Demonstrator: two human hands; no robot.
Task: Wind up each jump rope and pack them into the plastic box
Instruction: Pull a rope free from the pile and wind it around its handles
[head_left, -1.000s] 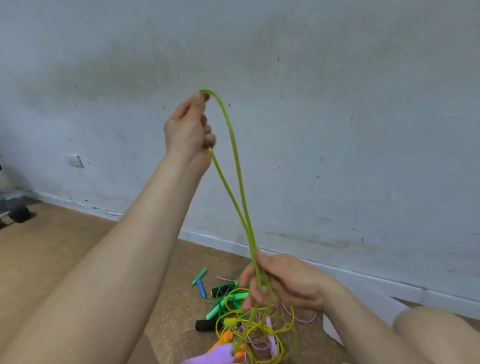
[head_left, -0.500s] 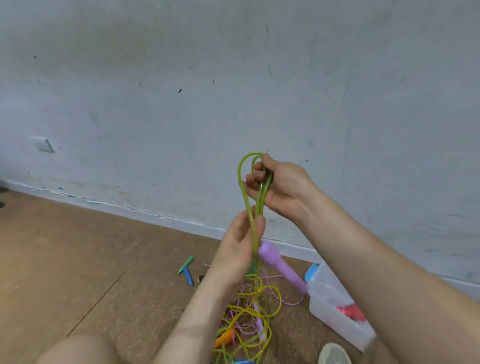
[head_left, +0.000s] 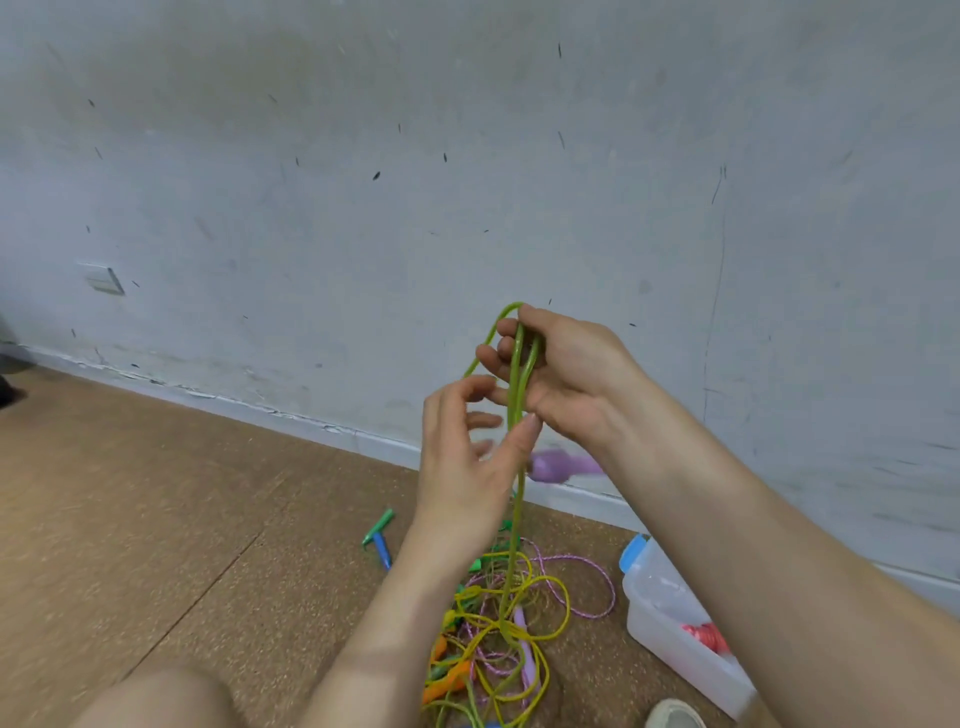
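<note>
My right hand (head_left: 566, 374) grips several folded strands of a green jump rope (head_left: 514, 395) in front of the wall, its loop arching over my fingertips. My left hand (head_left: 462, 462) is just below with the fingers loosely spread, and only the thumb tip touches the hanging strand. The rope runs down into a tangle of yellow, pink and green ropes (head_left: 498, 623) on the floor. A blurred purple handle (head_left: 561, 465) hangs behind my right wrist. The clear plastic box (head_left: 670, 649) with a blue latch stands at the lower right, partly hidden by my right forearm, with something red (head_left: 706, 636) inside.
A green and a blue handle (head_left: 379, 535) lie on the cork floor left of the tangle. The wall and its baseboard run close behind. My knee (head_left: 156, 696) is at the bottom left and a shoe tip (head_left: 675, 714) at the bottom right.
My left hand came down from high up and passed the green loop to my right hand, which rose. Since half a second ago my left fingers have loosened off the strand.
</note>
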